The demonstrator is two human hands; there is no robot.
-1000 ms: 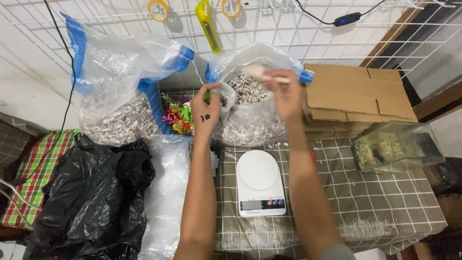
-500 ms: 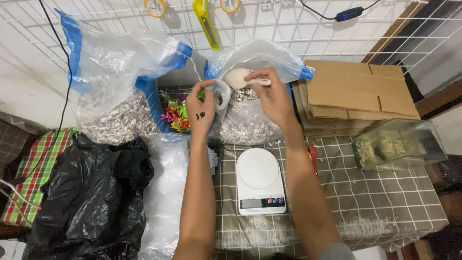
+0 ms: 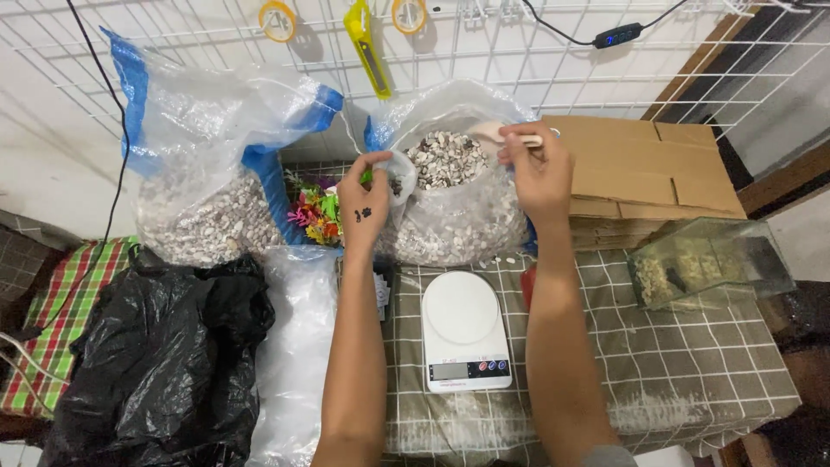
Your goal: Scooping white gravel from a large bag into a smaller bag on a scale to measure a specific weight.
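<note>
Pale mottled pebbles (image 3: 445,160) fill the clear plastic bag with a blue edge (image 3: 458,220), which stands just behind the white digital kitchen scale (image 3: 464,329) on the checked tablecloth (image 3: 692,363). From the head view, the right hand (image 3: 538,169) is closed around the handle of a small cream plastic scoop (image 3: 493,131), held over the pebbles at the bag's mouth. The left hand (image 3: 365,197) pinches the bag's rim shut between thumb and fingers, holding the opening wide. Judging by this, the step in hand is scooping pebbles out of the bag; the next move would call for dipping the scoop into the heap while the rim stays held open. Left of the scale lie a black plastic sack (image 3: 147,355) and a second, larger clear bag of pebbles (image 3: 207,190); right of it sit a stack of flat brown cardboard (image 3: 648,173) and a small glass tank (image 3: 709,259). Colourful plastic plants (image 3: 316,212) stand behind the scale, to its left
</note>
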